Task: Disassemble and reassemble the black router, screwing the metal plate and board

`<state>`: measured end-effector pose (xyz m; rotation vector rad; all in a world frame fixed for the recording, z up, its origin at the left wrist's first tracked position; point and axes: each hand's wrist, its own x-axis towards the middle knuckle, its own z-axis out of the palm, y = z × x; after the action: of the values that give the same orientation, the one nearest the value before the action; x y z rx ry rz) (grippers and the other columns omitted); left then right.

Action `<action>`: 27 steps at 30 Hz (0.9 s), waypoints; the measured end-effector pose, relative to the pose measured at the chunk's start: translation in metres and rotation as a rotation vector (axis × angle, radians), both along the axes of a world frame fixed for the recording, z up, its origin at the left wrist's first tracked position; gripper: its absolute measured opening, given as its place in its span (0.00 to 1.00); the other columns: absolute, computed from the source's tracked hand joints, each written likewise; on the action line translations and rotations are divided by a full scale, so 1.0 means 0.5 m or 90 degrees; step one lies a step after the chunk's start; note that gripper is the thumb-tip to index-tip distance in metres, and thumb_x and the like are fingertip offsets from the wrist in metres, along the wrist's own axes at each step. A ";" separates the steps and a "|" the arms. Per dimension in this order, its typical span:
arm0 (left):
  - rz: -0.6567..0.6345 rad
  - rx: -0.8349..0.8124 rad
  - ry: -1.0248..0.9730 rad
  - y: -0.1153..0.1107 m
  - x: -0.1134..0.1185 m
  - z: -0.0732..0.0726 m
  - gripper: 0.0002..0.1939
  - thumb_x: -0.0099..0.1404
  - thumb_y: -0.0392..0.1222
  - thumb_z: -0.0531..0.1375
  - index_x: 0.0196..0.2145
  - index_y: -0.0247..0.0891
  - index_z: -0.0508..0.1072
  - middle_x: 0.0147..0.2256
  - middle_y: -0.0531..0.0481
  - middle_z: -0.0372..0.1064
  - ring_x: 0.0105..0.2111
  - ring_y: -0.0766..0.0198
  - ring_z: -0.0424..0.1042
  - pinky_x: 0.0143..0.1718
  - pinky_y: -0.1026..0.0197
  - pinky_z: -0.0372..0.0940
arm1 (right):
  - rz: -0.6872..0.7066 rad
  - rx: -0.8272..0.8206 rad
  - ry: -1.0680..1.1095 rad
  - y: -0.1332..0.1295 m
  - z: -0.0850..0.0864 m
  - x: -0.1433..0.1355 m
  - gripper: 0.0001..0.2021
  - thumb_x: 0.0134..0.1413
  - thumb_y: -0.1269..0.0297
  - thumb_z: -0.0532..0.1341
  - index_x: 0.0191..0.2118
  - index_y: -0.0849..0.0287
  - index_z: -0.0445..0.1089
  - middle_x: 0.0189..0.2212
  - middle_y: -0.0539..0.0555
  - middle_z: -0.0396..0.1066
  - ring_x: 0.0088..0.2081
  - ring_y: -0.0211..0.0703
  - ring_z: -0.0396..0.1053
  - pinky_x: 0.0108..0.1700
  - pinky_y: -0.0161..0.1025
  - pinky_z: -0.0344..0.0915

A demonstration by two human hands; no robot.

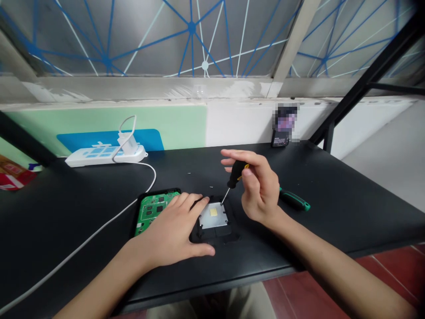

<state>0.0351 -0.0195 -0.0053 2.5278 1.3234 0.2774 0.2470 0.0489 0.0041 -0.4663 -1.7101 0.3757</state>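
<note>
A screwdriver (237, 174) with a black and yellow handle is held in my right hand (260, 186), fingers and thumb around the handle. Its thin shaft slants down, and the tip meets the upper right corner of a silver metal plate (207, 220) with a small yellowish pad (213, 212). That plate sits in a black plastic casing (217, 232). My left hand (175, 226) lies spread over the casing's left side, fingertips at the plate's upper edge and thumb along the near side. Partly under that hand, a green circuit board (152, 209) rests in another black shell.
Behind my right hand lies a green-handled tool (295, 199). A phone (282, 126) leans on the wall at the back right. A white power strip (96, 155) with a plugged charger (127, 142) trails a white cable (99, 230) across the black table (332, 195). Red packaging (15, 175) is far left.
</note>
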 end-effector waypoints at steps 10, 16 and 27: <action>-0.001 0.015 -0.005 0.000 -0.003 -0.007 0.49 0.58 0.69 0.64 0.67 0.37 0.59 0.62 0.37 0.61 0.60 0.39 0.61 0.62 0.38 0.57 | -0.071 -0.020 0.014 0.004 0.003 -0.003 0.15 0.64 0.70 0.60 0.54 0.50 0.70 0.45 0.53 0.74 0.41 0.42 0.76 0.40 0.44 0.75; 0.002 0.011 0.002 0.000 0.000 -0.005 0.50 0.58 0.69 0.65 0.67 0.35 0.59 0.62 0.36 0.62 0.60 0.39 0.61 0.61 0.38 0.58 | 0.013 -0.052 0.041 0.004 -0.005 -0.001 0.14 0.70 0.63 0.51 0.57 0.51 0.66 0.50 0.56 0.75 0.44 0.44 0.78 0.41 0.45 0.77; 0.000 0.008 0.018 0.002 0.002 -0.001 0.51 0.58 0.69 0.65 0.67 0.32 0.59 0.62 0.35 0.61 0.60 0.39 0.61 0.62 0.39 0.57 | -0.070 -0.032 0.042 0.003 0.006 -0.002 0.12 0.65 0.67 0.59 0.52 0.49 0.73 0.41 0.51 0.71 0.38 0.39 0.74 0.37 0.41 0.77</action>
<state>0.0363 -0.0183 -0.0060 2.5513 1.3369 0.2512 0.2458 0.0502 0.0069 -0.5769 -1.6060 0.3516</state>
